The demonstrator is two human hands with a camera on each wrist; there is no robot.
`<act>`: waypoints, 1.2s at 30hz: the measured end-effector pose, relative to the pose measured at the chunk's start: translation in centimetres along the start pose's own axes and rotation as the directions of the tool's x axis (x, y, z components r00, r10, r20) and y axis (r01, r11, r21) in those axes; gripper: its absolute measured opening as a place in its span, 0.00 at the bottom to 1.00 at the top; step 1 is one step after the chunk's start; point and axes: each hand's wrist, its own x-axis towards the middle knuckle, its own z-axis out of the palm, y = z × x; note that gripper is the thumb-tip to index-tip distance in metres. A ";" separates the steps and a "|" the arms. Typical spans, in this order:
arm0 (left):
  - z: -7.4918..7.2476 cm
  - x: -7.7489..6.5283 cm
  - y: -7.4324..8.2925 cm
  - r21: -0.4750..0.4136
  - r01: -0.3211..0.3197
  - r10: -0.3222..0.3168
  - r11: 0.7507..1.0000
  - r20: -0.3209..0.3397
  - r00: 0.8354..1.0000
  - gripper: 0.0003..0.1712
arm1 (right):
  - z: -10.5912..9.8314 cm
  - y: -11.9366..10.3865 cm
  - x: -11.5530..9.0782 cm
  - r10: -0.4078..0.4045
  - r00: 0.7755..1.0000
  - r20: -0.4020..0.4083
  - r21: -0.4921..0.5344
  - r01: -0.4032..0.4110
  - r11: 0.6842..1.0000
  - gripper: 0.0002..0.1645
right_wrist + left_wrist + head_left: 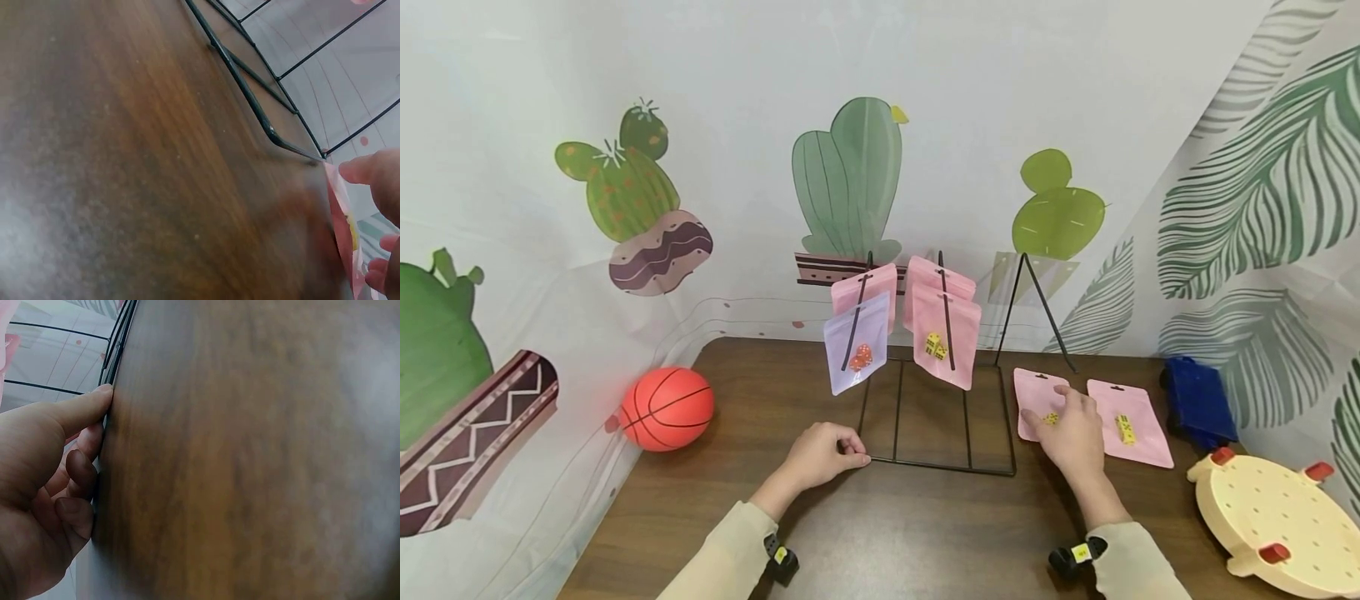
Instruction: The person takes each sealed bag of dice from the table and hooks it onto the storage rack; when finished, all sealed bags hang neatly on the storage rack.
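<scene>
Here, the left hand [826, 454] pinches the rack [968, 469] near its front left corner; well apart, the right hand [1077, 437], thumb and fingers parted, touches a bag [1033, 390] beside the rack, toward the back right corner of the table [917, 533].

Worktop [250, 456] blurred in left wrist view; cream round object [1273, 508] near its right edge cut off in head view; right hand [1077, 437] partly hides pink bag [1035, 395].

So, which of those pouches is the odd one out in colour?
The lilac pouch hanging at the front left of the black wire rack. It shows red dice; the other pouches are pink, with yellow dice where contents show.
</scene>
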 end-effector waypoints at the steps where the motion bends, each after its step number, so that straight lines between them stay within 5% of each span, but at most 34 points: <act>1: 0.0 0.0 0.0 -0.001 0.001 -0.001 1.000 0.000 1.000 0.08 | 0.1 0.0 0.0 0.009 1.000 0.007 -0.007 -0.009 1.000 0.46; 13: 0.0 0.1 -0.2 -0.015 -0.012 0.011 1.000 -0.009 1.000 0.08 | 0.0 0.5 -0.4 0.035 0.998 0.048 -0.008 -0.035 0.999 0.49; 27: -0.1 0.1 0.0 0.001 -0.004 0.004 1.000 0.008 1.000 0.07 | -2.9 1.6 -1.2 0.087 0.973 0.212 0.004 -0.089 0.996 0.67; 36: -0.1 0.1 -0.1 0.007 -0.003 0.003 1.000 0.007 1.000 0.08 | -4.3 1.9 -2.4 0.068 0.975 0.211 0.047 -0.079 0.996 0.67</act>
